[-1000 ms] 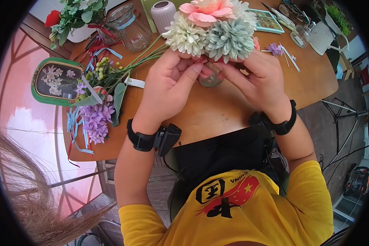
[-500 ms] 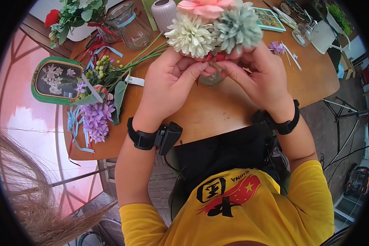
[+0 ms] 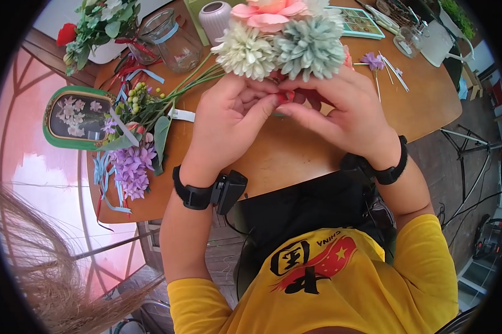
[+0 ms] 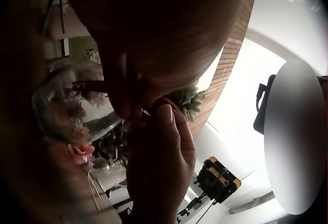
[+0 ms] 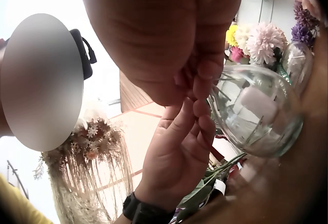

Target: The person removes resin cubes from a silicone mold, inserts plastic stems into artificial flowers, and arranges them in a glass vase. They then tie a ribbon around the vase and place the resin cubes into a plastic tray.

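Observation:
Both hands meet in front of a round glass vase (image 5: 256, 116), just below a bunch of artificial flowers. The bunch shows a pink bloom (image 3: 270, 14), a cream bloom (image 3: 245, 53) and a blue-grey bloom (image 3: 310, 50). My left hand (image 3: 226, 114) pinches a red ribbon (image 3: 284, 97) between thumb and fingers. From the other side, my right hand (image 3: 345, 108) pinches at the same ribbon, its thumb beside the left thumb. In the left wrist view, a strip of ribbon lies across the vase's neck. The fingers hide most of the ribbon.
At the left lie purple flowers (image 3: 133, 167), green stems and a green-framed picture (image 3: 77, 118). A glass jar (image 3: 176, 50) and a ribbed pale vase (image 3: 215, 22) stand behind. White sticks (image 3: 393, 72) lie at right, near a small glass bottle (image 3: 410, 43).
The blooms sway right, then back left. The right thumb has shifted down and left along the ribbon. The vase's lower part, seen below the fingers earlier, is now mostly covered in the head view.

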`<state>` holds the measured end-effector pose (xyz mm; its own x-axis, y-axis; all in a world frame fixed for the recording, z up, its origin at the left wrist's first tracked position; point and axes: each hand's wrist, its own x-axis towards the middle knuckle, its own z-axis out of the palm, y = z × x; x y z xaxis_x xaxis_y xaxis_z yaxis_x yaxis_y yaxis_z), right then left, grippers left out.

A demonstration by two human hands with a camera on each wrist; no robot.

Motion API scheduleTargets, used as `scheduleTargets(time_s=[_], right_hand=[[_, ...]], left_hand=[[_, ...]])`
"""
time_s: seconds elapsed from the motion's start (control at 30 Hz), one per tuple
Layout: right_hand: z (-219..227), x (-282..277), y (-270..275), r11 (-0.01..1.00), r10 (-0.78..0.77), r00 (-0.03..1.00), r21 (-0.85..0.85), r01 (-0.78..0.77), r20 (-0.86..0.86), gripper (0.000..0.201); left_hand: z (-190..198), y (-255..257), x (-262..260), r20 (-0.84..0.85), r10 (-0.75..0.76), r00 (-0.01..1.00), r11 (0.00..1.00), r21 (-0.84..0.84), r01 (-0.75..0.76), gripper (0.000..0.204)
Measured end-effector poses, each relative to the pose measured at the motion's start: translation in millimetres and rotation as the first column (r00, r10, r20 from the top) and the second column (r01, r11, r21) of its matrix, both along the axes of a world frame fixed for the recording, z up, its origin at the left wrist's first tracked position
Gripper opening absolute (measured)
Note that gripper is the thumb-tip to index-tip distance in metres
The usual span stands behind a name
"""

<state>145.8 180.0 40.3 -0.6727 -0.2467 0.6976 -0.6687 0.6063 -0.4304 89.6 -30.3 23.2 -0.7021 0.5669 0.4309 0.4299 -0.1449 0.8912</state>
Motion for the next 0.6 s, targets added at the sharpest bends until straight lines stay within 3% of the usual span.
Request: scheduleTargets(time_s=[0.1,0.4,0.6], right_hand=[[-7.1,-9.4,1.9,1.000,0.013,0.991,0.014,-0.011,-0.132,0.020],[-3.5,-9.2,-0.2,0.995,0.095,0.993,-0.031,-0.098,-0.073,0.015],[-5.5,-16.5,0.2,0.983,0.168,0.975,-0.054,-0.177,-0.143,0.017]], left_hand=[[1.9,2.2,2.3,0.032,-0.008,0.999,1.000,0.014,0.007,0.021],[-9.2,-1.1,-1.5,-0.060,0.004,0.998,0.995,0.102,0.002,0.023],[-3.8,-8.9,2.6,-0.100,0.112,0.989,0.993,-0.027,-0.115,0.020]])
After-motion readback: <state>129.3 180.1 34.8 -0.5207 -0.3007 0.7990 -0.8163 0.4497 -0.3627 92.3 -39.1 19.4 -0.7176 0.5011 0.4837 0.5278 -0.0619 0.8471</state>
